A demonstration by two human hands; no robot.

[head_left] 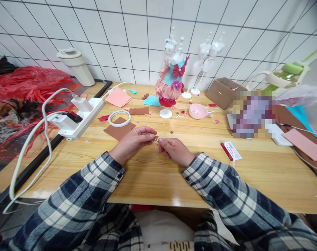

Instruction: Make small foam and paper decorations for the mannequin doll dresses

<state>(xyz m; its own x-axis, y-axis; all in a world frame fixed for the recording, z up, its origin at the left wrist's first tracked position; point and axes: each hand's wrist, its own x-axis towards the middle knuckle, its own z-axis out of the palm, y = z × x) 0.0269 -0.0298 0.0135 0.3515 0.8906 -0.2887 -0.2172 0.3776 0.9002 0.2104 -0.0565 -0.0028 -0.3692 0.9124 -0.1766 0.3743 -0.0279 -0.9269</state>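
Over the middle of the table, my left hand (134, 142) is closed in a pinch on a small brown piece (155, 133), which looks like the brown paper nearby. My right hand (176, 150) is closed on a thin metal tool (156, 140); its tip reaches the left fingertips, and the fist hides the rest. Left of my hands, a brown paper square (116, 131) lies under the edge of a white tape roll (119, 119). Beyond them stands a miniature dress form (171, 75) in ruffled pink, blue and red paper with bows.
White bare mannequins (204, 59) stand by the tiled wall. A pink bowl (198, 111), a cardboard box (222, 92) and paper scraps lie near them. A power strip (81, 120) with cables and a tumbler (78, 68) are left; a tagged packet (231, 151) is right.
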